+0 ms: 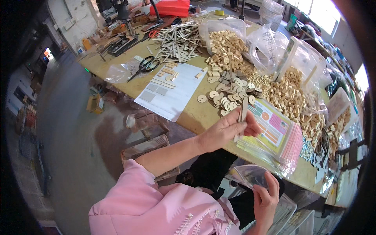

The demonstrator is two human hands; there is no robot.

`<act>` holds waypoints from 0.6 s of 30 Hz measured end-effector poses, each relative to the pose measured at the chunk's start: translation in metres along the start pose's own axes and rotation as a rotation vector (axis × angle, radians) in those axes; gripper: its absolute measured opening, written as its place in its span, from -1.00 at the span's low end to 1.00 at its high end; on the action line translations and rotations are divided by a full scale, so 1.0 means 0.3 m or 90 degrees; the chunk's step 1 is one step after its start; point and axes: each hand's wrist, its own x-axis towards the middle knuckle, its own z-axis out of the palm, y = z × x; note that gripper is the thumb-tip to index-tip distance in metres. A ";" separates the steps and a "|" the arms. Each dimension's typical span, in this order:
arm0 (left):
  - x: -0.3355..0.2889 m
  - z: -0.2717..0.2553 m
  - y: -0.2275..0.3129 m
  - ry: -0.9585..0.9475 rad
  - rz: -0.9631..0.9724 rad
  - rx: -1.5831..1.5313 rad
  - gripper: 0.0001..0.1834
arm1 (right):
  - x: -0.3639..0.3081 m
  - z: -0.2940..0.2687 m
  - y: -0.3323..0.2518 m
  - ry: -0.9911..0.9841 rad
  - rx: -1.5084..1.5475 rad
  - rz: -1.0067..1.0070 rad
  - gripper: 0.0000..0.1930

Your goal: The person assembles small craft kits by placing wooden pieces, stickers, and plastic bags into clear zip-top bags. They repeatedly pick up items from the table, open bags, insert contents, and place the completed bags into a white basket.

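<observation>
My left hand is over the front of the table, its fingers closed round some thin flat wooden sticks that stand upright. Lower down, in front of my body, my right hand grips a clear plastic bag by its edge, the bag's mouth spread apart. Just beyond the left hand lies a pile of round wooden discs with small holes. Beside that hand is a stack of clear bags with printed colour cards inside, pink along the edges.
Heaps of small wooden blocks spread along the table's far side, some spilling from plastic bags. A printed sheet with sample pieces lies left, near black scissors and a heap of pale strips. Plastic crates stand below the table.
</observation>
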 end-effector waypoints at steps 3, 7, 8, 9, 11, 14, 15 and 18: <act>-0.019 0.106 0.005 -0.124 0.022 -0.046 -0.89 | 0.010 0.007 0.008 -0.005 0.023 -0.011 -0.78; -0.036 0.227 -0.028 -0.267 -0.036 -0.074 -0.88 | 0.032 0.002 0.036 -0.011 -0.011 -0.071 -0.75; -0.037 0.235 -0.041 -0.276 -0.050 -0.040 -0.88 | 0.044 0.004 0.033 -0.001 -0.002 -0.071 -0.76; -0.040 0.240 -0.060 -0.288 -0.065 -0.008 -0.87 | 0.047 0.005 0.029 0.009 0.005 -0.069 -0.76; -0.051 0.245 -0.102 -0.281 -0.099 -0.008 -0.79 | 0.044 0.002 0.028 0.013 -0.004 -0.054 -0.78; -0.048 0.208 -0.092 -0.257 0.047 0.161 -0.76 | 0.019 -0.017 0.050 0.009 0.003 -0.046 -0.80; -0.058 0.177 -0.088 -0.223 0.082 0.235 -0.72 | 0.013 -0.016 0.054 0.021 0.013 -0.044 -0.80; -0.090 0.111 -0.105 -0.130 0.033 0.281 -0.60 | -0.004 -0.034 0.071 0.048 0.021 -0.027 -0.81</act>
